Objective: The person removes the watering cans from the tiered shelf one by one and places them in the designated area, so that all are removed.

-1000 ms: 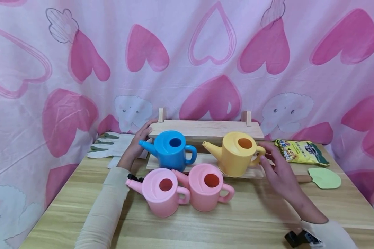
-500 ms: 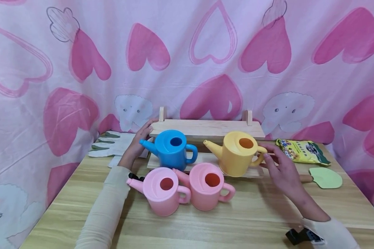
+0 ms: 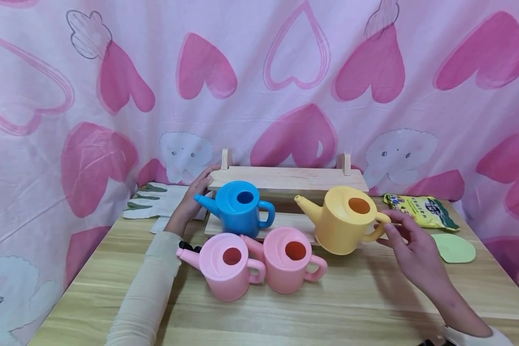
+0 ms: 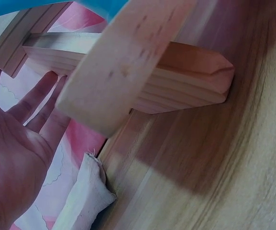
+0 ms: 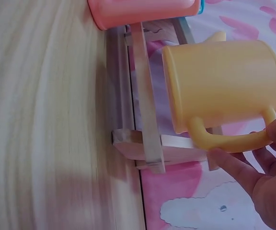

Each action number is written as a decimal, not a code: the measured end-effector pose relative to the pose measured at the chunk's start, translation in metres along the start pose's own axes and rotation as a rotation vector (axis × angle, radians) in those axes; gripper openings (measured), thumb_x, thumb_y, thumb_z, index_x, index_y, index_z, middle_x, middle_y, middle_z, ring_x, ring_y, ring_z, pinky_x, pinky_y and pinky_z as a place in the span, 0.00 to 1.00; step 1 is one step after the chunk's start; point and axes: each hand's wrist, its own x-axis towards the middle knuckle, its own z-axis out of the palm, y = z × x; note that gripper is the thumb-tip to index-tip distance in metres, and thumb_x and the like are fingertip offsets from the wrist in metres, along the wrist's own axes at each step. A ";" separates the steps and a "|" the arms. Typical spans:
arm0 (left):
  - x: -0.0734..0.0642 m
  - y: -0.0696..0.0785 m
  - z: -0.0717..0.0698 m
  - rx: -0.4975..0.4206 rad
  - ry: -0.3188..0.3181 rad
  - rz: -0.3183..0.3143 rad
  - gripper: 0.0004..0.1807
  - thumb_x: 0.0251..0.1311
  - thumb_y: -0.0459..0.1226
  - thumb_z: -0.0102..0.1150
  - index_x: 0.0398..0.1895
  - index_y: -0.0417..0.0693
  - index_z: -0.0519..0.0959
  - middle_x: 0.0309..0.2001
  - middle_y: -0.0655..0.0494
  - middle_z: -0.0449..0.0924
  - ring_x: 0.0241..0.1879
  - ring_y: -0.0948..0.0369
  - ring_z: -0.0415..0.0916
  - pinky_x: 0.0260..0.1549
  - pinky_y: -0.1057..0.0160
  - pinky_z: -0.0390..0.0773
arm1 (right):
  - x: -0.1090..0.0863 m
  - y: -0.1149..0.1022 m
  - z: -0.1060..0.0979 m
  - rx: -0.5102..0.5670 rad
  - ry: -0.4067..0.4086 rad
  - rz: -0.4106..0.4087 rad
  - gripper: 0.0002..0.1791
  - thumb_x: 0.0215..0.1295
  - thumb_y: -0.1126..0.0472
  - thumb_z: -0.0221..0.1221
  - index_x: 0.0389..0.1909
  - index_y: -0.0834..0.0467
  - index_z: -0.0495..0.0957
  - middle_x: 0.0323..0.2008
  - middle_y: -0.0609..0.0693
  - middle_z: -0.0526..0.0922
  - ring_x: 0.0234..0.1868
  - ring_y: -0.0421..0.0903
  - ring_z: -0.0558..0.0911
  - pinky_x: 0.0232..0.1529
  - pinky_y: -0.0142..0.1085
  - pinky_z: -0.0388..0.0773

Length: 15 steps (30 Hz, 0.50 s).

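At 12 o'clock, behind everything else, a pink curtain [image 3: 251, 57] printed with hearts is hung. Across the lower half, a wood-grain table [image 3: 328, 317] is spread out. On its far part a pale wooden rack [image 3: 290, 179] is set, built with an upper and a lower shelf and topped by 2 short uprights; from its middle the hours below are read.

Between 3 and 4 o'clock, the yellow watering can [image 3: 343, 223] is held before the rack's right end, its spout turned to 9 o'clock; whether the lower shelf is touched by its base cannot be told. Toward 9 o'clock, the lower shelf is partly covered by a blue watering can [image 3: 238, 214]. A light pink watering can [image 3: 225, 274] is placed at 7 o'clock and a deeper pink watering can [image 3: 285, 274] at 6, its spout partly hidden by its neighbour.

At 4 o'clock, the yellow handle is pinched between thumb and fingers of the right hand [image 3: 419, 257]. At 9 o'clock, the rack's end is touched by the left hand [image 3: 194, 194], its fingers extended and slightly spread, some tips hidden by wood.

At 3 o'clock a yellow-green bag [image 3: 421, 211] is laid, at 9 a white glove [image 3: 168, 197] with green fingertips, and just past 3 a partly hidden green trowel [image 3: 456, 249].
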 end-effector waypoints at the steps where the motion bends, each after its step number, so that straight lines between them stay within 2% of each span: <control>1: 0.000 0.000 0.000 0.000 0.000 0.005 0.29 0.81 0.51 0.38 0.79 0.51 0.61 0.78 0.48 0.58 0.74 0.44 0.56 0.71 0.34 0.52 | -0.003 -0.001 -0.002 0.000 0.002 0.009 0.19 0.78 0.70 0.52 0.67 0.66 0.71 0.57 0.52 0.75 0.48 0.32 0.81 0.38 0.29 0.83; 4: 0.001 -0.001 -0.001 -0.002 -0.001 0.022 0.29 0.81 0.50 0.37 0.78 0.50 0.62 0.77 0.47 0.58 0.74 0.44 0.56 0.71 0.35 0.52 | -0.012 -0.003 -0.009 -0.032 0.019 0.042 0.19 0.78 0.70 0.53 0.66 0.66 0.71 0.56 0.47 0.75 0.46 0.28 0.80 0.37 0.27 0.83; 9: 0.001 -0.002 -0.001 0.016 -0.001 0.019 0.29 0.81 0.51 0.38 0.78 0.51 0.63 0.77 0.48 0.59 0.73 0.45 0.58 0.71 0.36 0.53 | -0.029 -0.006 -0.017 -0.028 0.027 0.074 0.20 0.76 0.71 0.55 0.66 0.67 0.71 0.55 0.40 0.76 0.46 0.29 0.81 0.36 0.28 0.83; 15: 0.001 -0.002 0.000 0.030 0.011 0.001 0.29 0.81 0.52 0.39 0.78 0.52 0.63 0.77 0.49 0.59 0.74 0.45 0.57 0.72 0.37 0.53 | -0.044 -0.007 -0.019 -0.030 -0.001 0.089 0.19 0.77 0.72 0.54 0.66 0.68 0.70 0.54 0.39 0.77 0.47 0.30 0.82 0.37 0.30 0.84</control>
